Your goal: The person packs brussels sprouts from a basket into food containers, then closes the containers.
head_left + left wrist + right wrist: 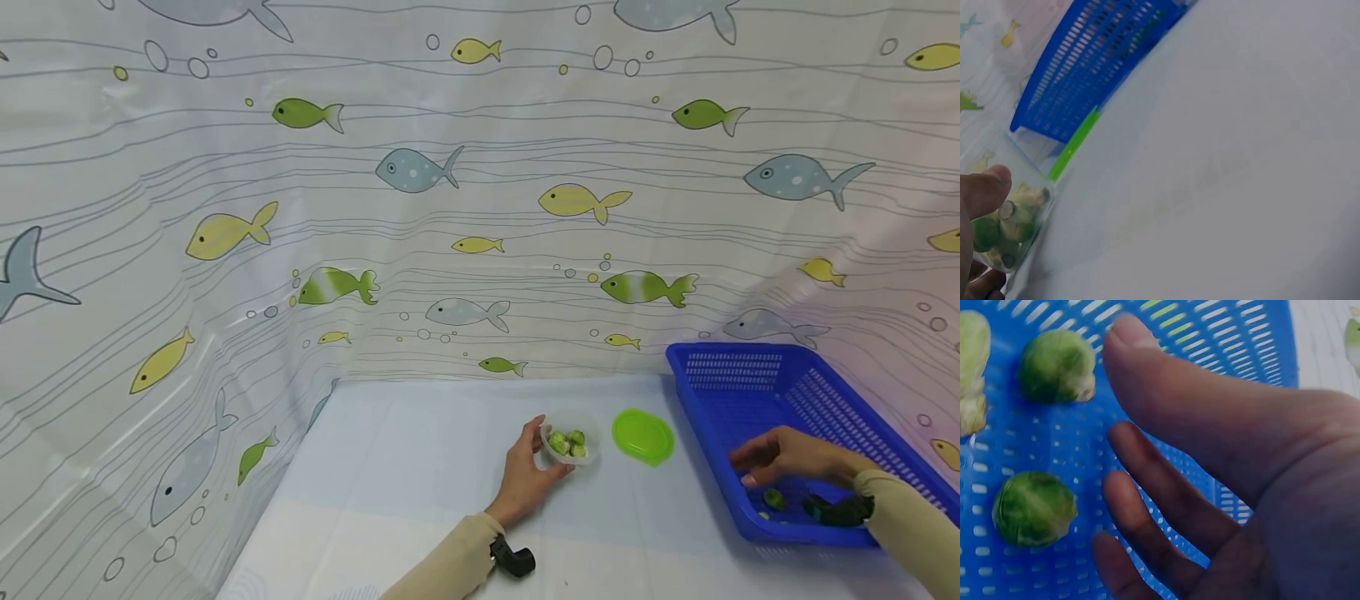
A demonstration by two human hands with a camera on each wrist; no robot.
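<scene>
My left hand holds a small clear plastic container on the white table, thumb on the near side and fingers round the left. Inside it lie several Brussels sprouts. In the left wrist view my thumb presses the container's clear wall. My right hand is inside the blue basket, with its fingers apart and nothing between them. In the right wrist view, one green sprout lies past the thumb tip, another sprout beyond the fingertips, and a paler one at the left edge.
A bright green lid lies flat between the container and the basket. The basket's raised, slotted walls surround the right hand. Behind and beside the white table hangs a fish-patterned curtain.
</scene>
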